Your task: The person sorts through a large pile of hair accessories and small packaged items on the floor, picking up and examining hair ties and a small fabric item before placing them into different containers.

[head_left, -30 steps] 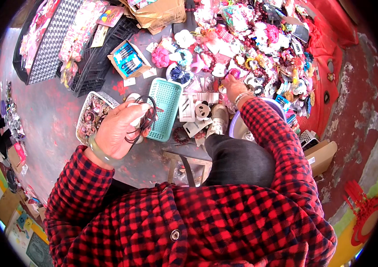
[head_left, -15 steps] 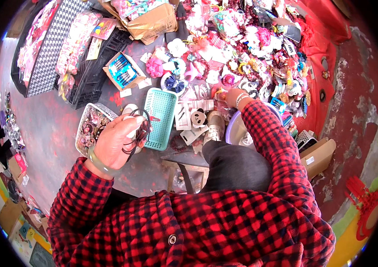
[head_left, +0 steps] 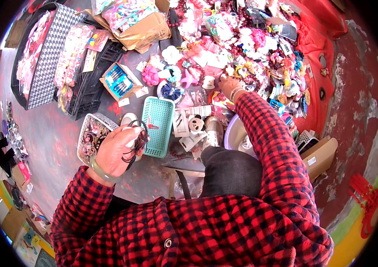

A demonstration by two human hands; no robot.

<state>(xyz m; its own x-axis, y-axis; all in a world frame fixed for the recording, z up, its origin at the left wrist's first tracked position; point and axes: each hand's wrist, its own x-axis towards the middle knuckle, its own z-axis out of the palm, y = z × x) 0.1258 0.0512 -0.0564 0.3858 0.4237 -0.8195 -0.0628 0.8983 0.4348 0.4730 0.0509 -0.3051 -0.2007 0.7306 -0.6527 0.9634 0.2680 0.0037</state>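
Observation:
Thin dark elastic hair ties (head_left: 141, 143) hang in loops from my left hand (head_left: 112, 152), whose fingers are closed round them. A small white piece shows at its thumb. Beneath that hand stands a white basket (head_left: 80, 144) of hair ties, with a teal plastic basket (head_left: 155, 143) to the right holding a small red item. My right hand (head_left: 230, 86) reaches to the near edge of a large heap of hair accessories (head_left: 251, 53). Its fingertips are among the pieces, and I cannot make out whether they grip one.
A purple-rimmed bowl (head_left: 228, 135) stands by my knee. Panda-faced card (head_left: 195, 123) and other packaged pieces lie near my shoe. At the far left are a small carton of blue packs (head_left: 122, 82), a black crate (head_left: 89, 91) and a houndstooth box (head_left: 53, 58). Red cloth (head_left: 313, 58) borders the heap.
My right hand has moved farther forward and slightly left, toward the heap. My left hand still holds the hair ties. The whole view has shifted a little.

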